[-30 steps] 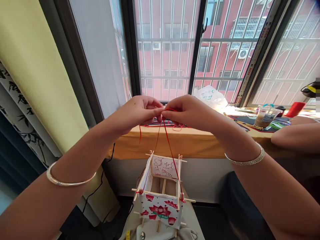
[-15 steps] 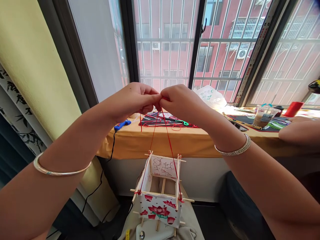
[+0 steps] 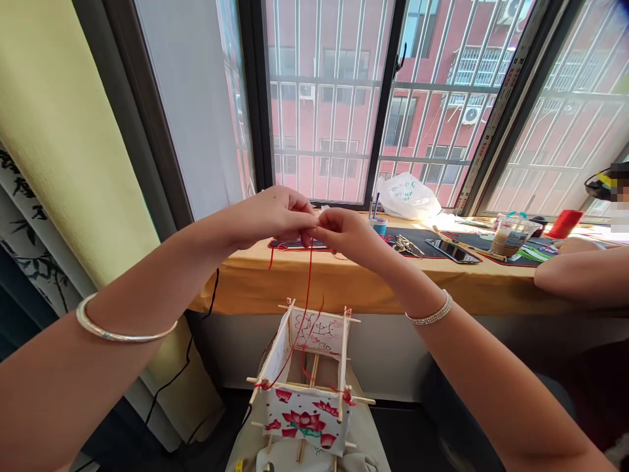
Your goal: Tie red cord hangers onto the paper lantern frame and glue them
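Note:
My left hand [image 3: 289, 215] is closed on a thin red cord [image 3: 309, 282] in front of the table edge. Its fingertips meet those of my right hand [image 3: 344, 231], whose thumb and fingers are pinched; what they hold is too small to make out. From my left fingers the cord hangs down to the left front corner of a lantern-like frame [image 3: 304, 419] of wooden sticks and painted paper panels. Another red cord lies loosely over the frame, tied at its right front corner. The frame rests upright on my lap, with a red lotus on its near panel.
On the orange-covered table [image 3: 383, 282] are a phone [image 3: 453, 251], a drink cup [image 3: 511, 236], a white plastic bag [image 3: 409, 196] and a red roll [image 3: 565, 224]. At the right, another person's arm [image 3: 584, 269] rests on the table.
Both hands have come down slightly. The cord to the right front corner, taut before, has dropped slack over the frame. The view has shifted, showing the phone more fully.

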Available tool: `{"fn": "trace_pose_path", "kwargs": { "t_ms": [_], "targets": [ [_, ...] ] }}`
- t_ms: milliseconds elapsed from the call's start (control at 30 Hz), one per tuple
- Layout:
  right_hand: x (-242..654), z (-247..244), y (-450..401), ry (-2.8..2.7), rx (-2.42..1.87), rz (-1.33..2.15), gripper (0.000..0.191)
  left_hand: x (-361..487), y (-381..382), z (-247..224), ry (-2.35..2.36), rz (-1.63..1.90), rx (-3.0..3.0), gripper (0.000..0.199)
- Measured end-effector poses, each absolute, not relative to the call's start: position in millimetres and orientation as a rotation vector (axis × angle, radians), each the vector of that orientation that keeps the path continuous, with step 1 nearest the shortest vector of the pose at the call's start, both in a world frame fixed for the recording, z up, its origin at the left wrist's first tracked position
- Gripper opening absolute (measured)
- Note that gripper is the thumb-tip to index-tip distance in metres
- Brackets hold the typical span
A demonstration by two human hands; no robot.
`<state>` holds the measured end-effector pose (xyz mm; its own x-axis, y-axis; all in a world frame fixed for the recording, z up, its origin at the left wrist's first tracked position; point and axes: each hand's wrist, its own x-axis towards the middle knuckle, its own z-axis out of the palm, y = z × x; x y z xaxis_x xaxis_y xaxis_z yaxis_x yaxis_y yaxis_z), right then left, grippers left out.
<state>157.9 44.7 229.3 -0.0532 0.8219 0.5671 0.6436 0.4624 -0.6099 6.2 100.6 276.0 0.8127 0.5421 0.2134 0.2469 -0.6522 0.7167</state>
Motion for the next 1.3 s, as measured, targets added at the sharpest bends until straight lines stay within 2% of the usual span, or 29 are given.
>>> {"fn": "trace_pose_path", "kwargs": {
  "t_ms": [67,167,267,433,567,700,767,900,1033,1200,1300],
  "targets": [
    [161,221,45,-1.748,-1.127,0.446,0.019,9,104,271,0.549,0.526,2.271,0.014],
    [170,208,46,-1.695,-1.112,0.608,0.022,9,108,264,0.556,0.595,2.267,0.008],
    [178,186,48,-1.840,-1.344,0.678,0.021,3,109,261,0.566,0.665,2.272,0.013],
    [157,120,58,-2.467,-1.837,0.877,0.012,-13,110,268,0.546,0.788,2.142,0.012],
    [131,63,69,-2.617,-1.950,1.383,0.030,-24,107,285,0.454,0.979,2.035,0.005],
    [132,33,73,-2.473,-1.788,1.803,0.019,-33,99,298,0.396,1.068,2.018,0.007],
    [138,28,72,-2.339,-1.717,1.902,0.024,-36,97,301,0.392,1.069,2.031,0.009],
    [149,32,68,-2.015,-1.632,1.956,0.021,-37,100,299,0.347,1.024,2.064,0.009],
    [159,58,65,-1.709,-1.431,1.709,0.014,-32,99,297,0.342,0.977,2.062,0.010],
    [167,128,57,-1.476,-1.165,1.419,0.013,-24,99,300,0.401,0.926,2.073,0.010],
    [165,178,51,-1.471,-1.056,1.111,0.012,-18,108,301,0.402,0.806,2.177,0.015]
  ]
}}
